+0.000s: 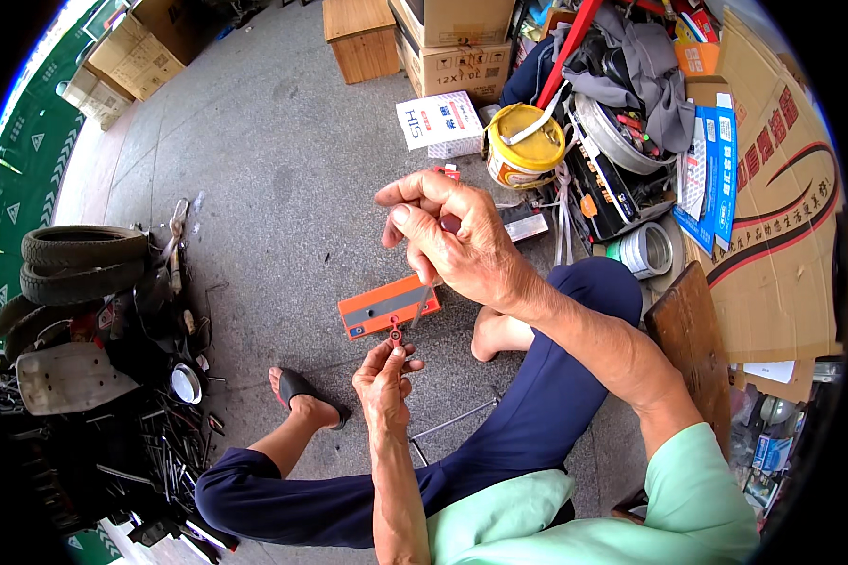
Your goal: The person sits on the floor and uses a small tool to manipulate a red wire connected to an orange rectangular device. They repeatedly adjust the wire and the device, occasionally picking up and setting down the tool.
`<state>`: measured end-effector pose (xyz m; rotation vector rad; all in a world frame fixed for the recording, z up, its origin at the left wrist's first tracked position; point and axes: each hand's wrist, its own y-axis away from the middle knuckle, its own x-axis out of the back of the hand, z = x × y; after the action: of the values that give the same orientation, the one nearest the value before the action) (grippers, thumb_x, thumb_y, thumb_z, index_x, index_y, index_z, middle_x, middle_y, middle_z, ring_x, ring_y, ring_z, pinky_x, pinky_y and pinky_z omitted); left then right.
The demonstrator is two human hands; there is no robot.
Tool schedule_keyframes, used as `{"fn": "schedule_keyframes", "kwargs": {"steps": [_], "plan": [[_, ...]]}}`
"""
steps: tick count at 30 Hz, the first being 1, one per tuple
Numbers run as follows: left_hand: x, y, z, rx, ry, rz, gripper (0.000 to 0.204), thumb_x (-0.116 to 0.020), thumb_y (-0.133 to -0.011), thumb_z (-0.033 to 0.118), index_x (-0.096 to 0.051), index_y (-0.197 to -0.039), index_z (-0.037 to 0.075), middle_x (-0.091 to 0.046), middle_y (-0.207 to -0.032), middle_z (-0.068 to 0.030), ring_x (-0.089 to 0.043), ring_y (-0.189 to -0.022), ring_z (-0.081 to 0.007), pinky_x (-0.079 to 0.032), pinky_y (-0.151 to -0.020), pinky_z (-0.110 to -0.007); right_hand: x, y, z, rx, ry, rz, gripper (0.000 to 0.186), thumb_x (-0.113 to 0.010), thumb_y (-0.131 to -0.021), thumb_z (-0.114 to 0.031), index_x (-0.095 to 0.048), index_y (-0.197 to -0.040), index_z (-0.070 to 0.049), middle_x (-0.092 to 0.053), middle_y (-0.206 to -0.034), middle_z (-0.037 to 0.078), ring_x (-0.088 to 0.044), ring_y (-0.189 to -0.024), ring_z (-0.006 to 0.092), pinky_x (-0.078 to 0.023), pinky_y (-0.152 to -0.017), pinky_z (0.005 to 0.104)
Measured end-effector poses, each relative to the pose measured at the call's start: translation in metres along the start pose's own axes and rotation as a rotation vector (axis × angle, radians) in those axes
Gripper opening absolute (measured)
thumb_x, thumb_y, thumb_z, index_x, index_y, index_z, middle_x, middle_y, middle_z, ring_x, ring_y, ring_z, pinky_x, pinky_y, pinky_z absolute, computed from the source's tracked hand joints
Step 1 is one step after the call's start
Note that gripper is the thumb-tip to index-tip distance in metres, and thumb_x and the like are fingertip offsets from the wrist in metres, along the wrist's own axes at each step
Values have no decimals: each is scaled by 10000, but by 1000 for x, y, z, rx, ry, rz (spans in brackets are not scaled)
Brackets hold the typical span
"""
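Piece [396,336], seemingly ring-ended, between hands [383,384] [460,235]

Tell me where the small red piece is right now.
Near the middle of the head view, the small red piece is at the fingertips of the left hand, seen against the lower edge of the orange box.

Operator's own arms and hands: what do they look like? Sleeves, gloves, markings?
Left hand and right hand ungloved; no watch or cables visible. Forearms bare. Right arm has a plain, light mint-green short sleeve; left sleeve's edge unclear.
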<state>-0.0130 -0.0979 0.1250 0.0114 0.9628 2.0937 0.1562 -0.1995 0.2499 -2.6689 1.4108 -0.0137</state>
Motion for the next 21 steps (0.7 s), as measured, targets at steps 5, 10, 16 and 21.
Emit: {"fn": "schedule_keyframes", "kwargs": {"steps": [5, 10, 16, 21], "plan": [[-4, 1, 1, 23, -24, 6, 228, -594, -831, 19, -572, -1046, -54, -639, -863, -147, -630, -627, -144, -338, -359, -133, -5, 3, 0, 45, -47, -2, 178, -458, -952, -127, -519, -1024, 24, -593, -727, 75, -509, -498, 38, -430, -434, 193], [-4, 0, 2, 30, -29, 14, 231, -595, -832, 23, -570, -1048, -55, -637, -866, -150, -631, -631, -146, -340, -362, -132, -6, 3, -2, 32, -103, 13, 179, -459, -953, -129, -521, -1016, 26, -592, -722, 75, -508, -486, 38, -427, -430, 190], [-4, 0, 1, 30, -30, 13, 236, -594, -832, 27, -566, -1053, -53, -636, -871, -152, -630, -627, -143, -344, -364, -131, -9, 6, -1, 27, -94, -5, 173, -462, -952, -126, -524, -1007, 25, -590, -719, 74, -504, -479, 35, -422, -426, 186], [-6, 1, 4, 31, -36, 5, 236, -597, -831, 34, -566, -1049, -50, -635, -868, -155, -630, -622, -142, -348, -361, -131, -9, 6, 0, 25, -106, 5, 174, -457, -954, -129, -525, -1011, 21, -585, -716, 68, -497, -480, 31, -419, -425, 185]]}}
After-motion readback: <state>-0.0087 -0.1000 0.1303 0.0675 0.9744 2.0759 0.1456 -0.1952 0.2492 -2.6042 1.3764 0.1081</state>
